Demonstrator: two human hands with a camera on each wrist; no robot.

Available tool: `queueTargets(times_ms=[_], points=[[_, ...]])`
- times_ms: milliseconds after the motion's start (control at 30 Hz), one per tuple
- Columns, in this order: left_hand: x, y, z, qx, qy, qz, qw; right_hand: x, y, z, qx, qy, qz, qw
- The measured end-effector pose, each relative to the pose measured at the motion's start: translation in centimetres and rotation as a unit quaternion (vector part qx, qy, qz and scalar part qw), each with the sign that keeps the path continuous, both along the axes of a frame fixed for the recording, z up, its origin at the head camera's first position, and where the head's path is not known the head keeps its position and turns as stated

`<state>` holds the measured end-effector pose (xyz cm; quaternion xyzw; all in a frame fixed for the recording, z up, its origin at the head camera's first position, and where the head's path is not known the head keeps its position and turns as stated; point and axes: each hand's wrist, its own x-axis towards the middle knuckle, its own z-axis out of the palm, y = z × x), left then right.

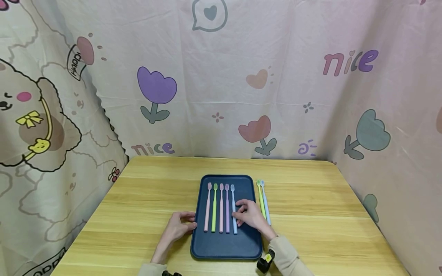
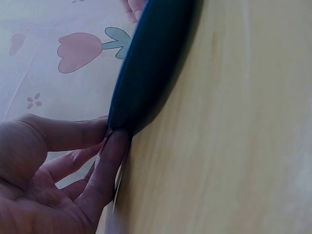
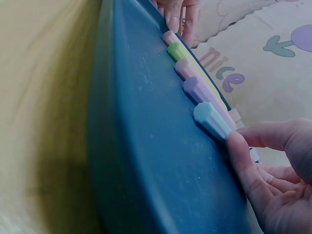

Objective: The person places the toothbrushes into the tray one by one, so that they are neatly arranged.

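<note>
On the dark blue tray lies a row of toothbrushes, heads pointing away: a pink one, a green one, another pink one, a purple one and a light blue one at the right end. My right hand pinches the light blue toothbrush by its handle between thumb and index finger, as the right wrist view shows at the handle. At the tray's left side, my left hand grips the rim; thumb and fingertip meet there in the left wrist view.
Just right of the tray, a green toothbrush and a blue toothbrush lie side by side on the wooden table, partly behind my right hand. A printed curtain hangs behind the table and along both sides.
</note>
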<state>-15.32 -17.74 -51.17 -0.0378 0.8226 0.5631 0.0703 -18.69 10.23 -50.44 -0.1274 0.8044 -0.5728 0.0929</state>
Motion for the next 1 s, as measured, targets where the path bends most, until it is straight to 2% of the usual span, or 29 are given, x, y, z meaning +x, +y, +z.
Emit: queueTargets(times_ms=[33, 200, 300, 533, 1000], points=[[0.0, 0.0, 0.0, 0.000, 0.001, -0.001, 1.0000, 0.0, 0.0, 0.1, -0.002, 0.000, 0.002, 1.0000], [0.0, 0.0, 0.0, -0.001, 0.003, -0.002, 1.0000, -0.9, 0.2, -1.9, 0.003, -0.002, -0.002, 1.0000], [0.0, 0.0, 0.1, -0.003, 0.002, -0.002, 1.0000, -1.2, 0.4, -2.5, -0.001, -0.010, -0.002, 1.0000], [0.0, 0.0, 0.1, -0.006, 0.000, 0.001, 1.0000, -1.2, 0.5, -2.5, -0.007, -0.009, 0.009, 0.9999], [0.0, 0.0, 0.0, 0.000, -0.007, 0.001, 1.0000, -1.2, 0.5, -2.4, -0.011, -0.010, 0.003, 0.9999]])
